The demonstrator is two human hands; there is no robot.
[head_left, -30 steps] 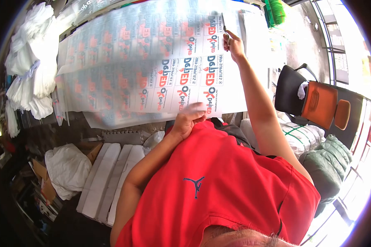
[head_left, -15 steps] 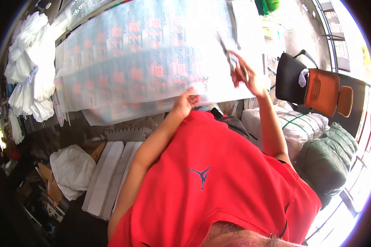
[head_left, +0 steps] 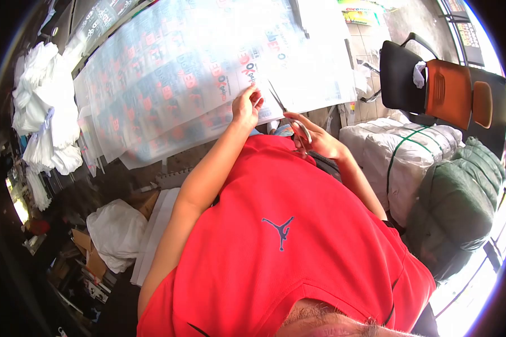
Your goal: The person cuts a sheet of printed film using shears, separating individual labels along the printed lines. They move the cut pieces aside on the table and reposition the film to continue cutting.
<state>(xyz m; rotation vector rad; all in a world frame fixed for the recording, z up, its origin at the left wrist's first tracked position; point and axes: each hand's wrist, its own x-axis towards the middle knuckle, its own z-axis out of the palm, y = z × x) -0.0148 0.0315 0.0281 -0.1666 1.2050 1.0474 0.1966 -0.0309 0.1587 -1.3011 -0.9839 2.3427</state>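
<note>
Translucent plastic sheets printed in red and blue lie layered across the table in front of me. My left hand is over their near part, fingers curled closed at the edge of the upper sheet. Scissors are in my right hand, which is just beyond my chest at the near edge of the sheets. Their blades point up and left, with the tips close to the fingers of my left hand. The handles are partly hidden by my fingers.
White plastic bags hang in a bunch at the left. White wrapped bales and a dark green bundle stand at the right, below an orange and black chair. A white sack and cardboard are at the lower left.
My right hand has brought the scissors down and left, closer to my body. My left hand has moved up and slightly left over the sheets. The view has shifted a little.
</note>
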